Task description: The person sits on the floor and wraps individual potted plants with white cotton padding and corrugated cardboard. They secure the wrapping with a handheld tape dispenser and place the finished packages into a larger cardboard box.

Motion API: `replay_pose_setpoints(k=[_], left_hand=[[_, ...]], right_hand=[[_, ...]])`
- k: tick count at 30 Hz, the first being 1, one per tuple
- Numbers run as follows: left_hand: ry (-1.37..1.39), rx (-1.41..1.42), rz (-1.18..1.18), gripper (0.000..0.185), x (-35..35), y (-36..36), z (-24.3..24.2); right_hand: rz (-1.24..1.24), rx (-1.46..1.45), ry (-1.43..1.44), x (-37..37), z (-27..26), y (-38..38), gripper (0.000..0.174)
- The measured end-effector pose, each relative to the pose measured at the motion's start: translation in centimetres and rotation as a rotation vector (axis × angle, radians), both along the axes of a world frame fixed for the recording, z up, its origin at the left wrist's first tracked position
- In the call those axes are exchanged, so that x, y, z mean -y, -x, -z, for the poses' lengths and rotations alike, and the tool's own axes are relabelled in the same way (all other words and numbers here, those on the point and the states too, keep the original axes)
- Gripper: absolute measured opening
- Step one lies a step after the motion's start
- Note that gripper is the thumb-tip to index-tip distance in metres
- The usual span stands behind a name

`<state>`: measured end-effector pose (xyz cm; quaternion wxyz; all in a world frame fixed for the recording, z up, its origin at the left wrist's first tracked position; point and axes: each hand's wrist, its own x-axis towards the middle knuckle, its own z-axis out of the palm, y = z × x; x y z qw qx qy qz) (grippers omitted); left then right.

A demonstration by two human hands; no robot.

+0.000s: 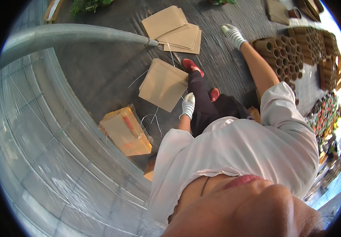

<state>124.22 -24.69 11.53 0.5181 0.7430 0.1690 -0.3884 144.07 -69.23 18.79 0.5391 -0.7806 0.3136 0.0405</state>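
My left hand (188,105), in a white glove with grey stripes, hangs beside a stack of flat cardboard sheets (164,84); I cannot tell whether it touches them. A thin white strap (157,118) runs out from under the stack. Farther forward on the floor lies a second, fanned-out pile of cardboard sheets (166,25). My right arm reaches out, and the right hand (232,34), in a matching striped glove, is over the dark floor covering with no object visible in it. Neither hand's fingers show clearly.
A taped cardboard box (126,130) stands at left beside the clear plastic wall (54,154). A thick metal pipe (78,35) slants down to the floor by the sheets. Stacked cardboard tubes (280,53) are at right, with red flowers (324,115) behind. Green plants (89,5) show ahead.
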Motion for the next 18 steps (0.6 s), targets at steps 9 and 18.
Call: replay_pose_setpoints(k=[9, 18], left_hand=[[0.009, 0.103, 0.001, 0.028, -0.7, -16.9, -1.1], [-0.123, -0.102, -0.147, 0.031, 3.3, -19.7, 14.0]], right_hand=[[-0.85, -0.437, -0.069, -18.8, 7.6, -5.7, 0.027], [-0.789, -0.581, -0.027, -10.6, 23.5, -13.6, 0.032]])
